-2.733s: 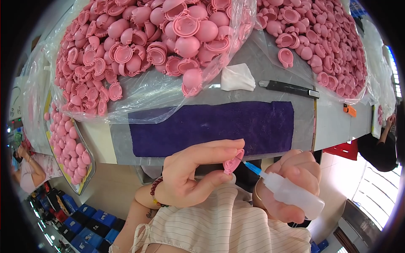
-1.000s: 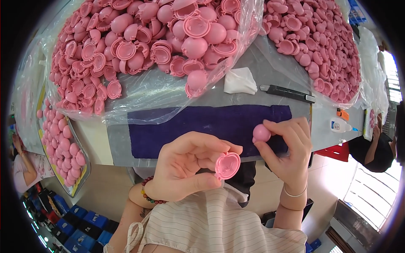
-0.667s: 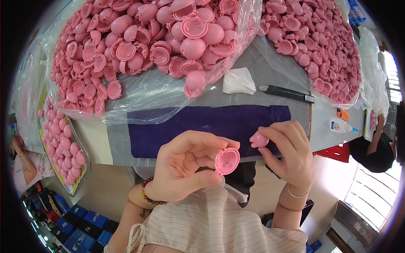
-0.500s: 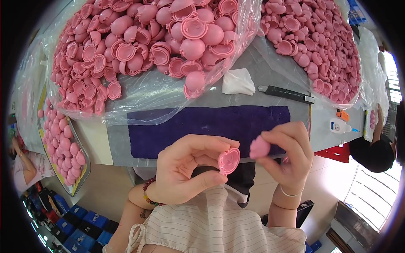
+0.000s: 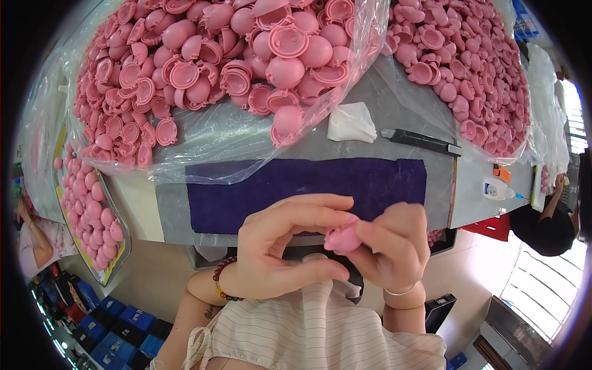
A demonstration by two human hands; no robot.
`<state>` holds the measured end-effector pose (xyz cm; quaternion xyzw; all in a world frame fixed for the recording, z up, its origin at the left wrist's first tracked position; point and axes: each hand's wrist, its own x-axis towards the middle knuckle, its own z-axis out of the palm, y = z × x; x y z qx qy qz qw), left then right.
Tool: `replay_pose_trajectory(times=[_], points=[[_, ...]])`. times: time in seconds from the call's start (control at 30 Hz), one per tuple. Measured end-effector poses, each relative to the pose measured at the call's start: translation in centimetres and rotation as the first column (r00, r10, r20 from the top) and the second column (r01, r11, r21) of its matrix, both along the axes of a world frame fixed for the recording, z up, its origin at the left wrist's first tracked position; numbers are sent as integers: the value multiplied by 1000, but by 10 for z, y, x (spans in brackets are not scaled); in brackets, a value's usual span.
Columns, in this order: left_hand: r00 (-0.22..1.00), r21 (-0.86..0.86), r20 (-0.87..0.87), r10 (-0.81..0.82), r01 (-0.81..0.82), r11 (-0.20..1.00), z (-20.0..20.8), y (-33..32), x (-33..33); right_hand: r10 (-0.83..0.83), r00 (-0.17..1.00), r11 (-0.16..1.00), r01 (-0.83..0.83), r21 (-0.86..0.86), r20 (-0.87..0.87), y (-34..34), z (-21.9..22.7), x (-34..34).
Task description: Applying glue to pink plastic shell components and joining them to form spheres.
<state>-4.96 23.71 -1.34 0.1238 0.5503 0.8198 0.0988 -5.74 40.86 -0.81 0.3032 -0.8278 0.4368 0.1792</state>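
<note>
A rounded pink plastic shell (image 5: 341, 240) with small bumps on its left side is between my hands, above the near edge of the mat. My right hand (image 5: 396, 246) pinches it from the right with thumb and forefinger. My left hand (image 5: 277, 240) curls around its left side, its fingertips against the shell's upper edge. The left thumb lies lower, a little apart from it. The shell's far side is hidden by my fingers. Beneath and beyond lies a dark purple cloth mat (image 5: 296, 179) on the grey table.
Large pink hollow shells (image 5: 185, 74) heap on clear plastic at the far left, smaller pink parts (image 5: 462, 68) at the far right. A black-handled cutter (image 5: 425, 142) and white cloth (image 5: 351, 122) lie beyond the mat. A tray (image 5: 126, 256) of pink domes stands left, a white bottle (image 5: 495, 189) right.
My right hand has moved left and brought its pink piece to the hollow half shell in my left hand. The two now appear as one piece, and the left thumb has come off it.
</note>
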Motion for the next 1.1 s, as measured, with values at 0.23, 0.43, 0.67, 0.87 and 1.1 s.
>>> replay_pose_trajectory(times=[0.23,0.43,0.67,0.87,1.1], points=[[993,-120,-91,70,-81,990,-3,-6,-4,-185,975,979,193,61,-122,15,6,15],[964,-167,-249,92,-136,976,-2,-11,-9,-827,479,561,741,-369,-296,93,-14,2],[995,77,-48,84,-80,994,-4,-9,-5,-977,192,198,979,-57,-91,161,-28,-21],[892,465,424,-158,-65,883,6,-13,-4,-849,511,490,856,-163,135,153,-14,-20],[861,552,447,-242,-53,832,5,-18,1,-463,861,768,508,-389,211,58,-1,-3]])
